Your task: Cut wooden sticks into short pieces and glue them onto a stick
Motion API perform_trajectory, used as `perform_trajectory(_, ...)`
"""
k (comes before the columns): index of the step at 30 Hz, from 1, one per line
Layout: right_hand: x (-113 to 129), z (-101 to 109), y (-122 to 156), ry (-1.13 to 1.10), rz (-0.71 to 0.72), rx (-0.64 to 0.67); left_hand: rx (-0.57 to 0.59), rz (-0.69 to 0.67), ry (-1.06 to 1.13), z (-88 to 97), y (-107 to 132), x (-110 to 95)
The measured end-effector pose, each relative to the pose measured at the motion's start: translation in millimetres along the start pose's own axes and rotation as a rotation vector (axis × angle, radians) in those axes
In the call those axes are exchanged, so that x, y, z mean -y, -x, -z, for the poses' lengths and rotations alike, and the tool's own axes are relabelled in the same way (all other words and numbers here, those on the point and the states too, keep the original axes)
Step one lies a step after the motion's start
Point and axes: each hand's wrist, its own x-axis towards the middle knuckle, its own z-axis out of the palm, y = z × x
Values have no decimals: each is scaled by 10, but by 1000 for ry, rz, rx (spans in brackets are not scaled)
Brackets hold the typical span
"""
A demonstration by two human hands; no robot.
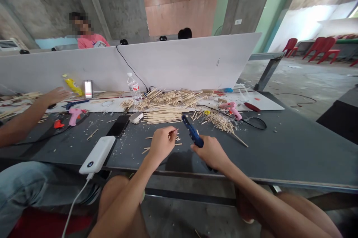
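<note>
My left hand (pixel 162 144) is closed in a pinch on a thin wooden stick (pixel 172 131), held just above the dark table (pixel 279 148). My right hand (pixel 211 152) grips a blue tool (pixel 192 130) by its handle, with the tool's tip pointing up and left, close to the stick's end. Short stick offcuts (pixel 148 149) lie on the table beneath and between my hands.
A heap of wooden sticks (pixel 165 107) lies ahead, with a pink glue gun (pixel 231 109), a water bottle (pixel 133 86), a black phone (pixel 118 125) and a white power bank (pixel 97 154). Another person's arm (pixel 30 113) reaches in at left. A white divider board (pixel 181 63) stands behind.
</note>
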Motion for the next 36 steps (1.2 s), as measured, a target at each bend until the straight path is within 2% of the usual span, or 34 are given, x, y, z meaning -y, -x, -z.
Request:
perform_trajectory(4, -188, 188, -128, -189, -122, -39, -15, 54, 125, -30, -3, 32)
perform_trajectory(8, -362, 260, -208, -459, -147, -43, -46, 224, 664, -62, -23, -47)
perform_trajectory(10, -403, 243, -260, -468, -132, -53, -70, 286, 915, -80, -50, -90)
perform_trajectory(12, -416, 203, -354, -317, -116, -130, -78, 337, 1027, -91, -80, -114)
perform_trajectory(14, -410, 145, -497, -49, -88, -224, -84, 408, 1046, -94, -106, -123)
perform_trajectory(16, -394, 72, -667, 175, -69, -216, -115, 464, 1043, -88, -121, -117)
perform_trajectory(17, -383, 29, -751, 211, -66, -196, -147, 480, 1046, -83, -124, -109)
perform_trajectory(24, -263, -255, -1135, 299, -70, -109, -415, 485, 1064, 42, -94, 102)
perform_trajectory(29, -230, -341, -1214, 317, -67, -57, -475, 482, 1020, 188, -26, 286)
perform_trajectory(36, -154, -373, -1200, 242, -63, -34, -516, 491, 1019, 265, 18, 382)
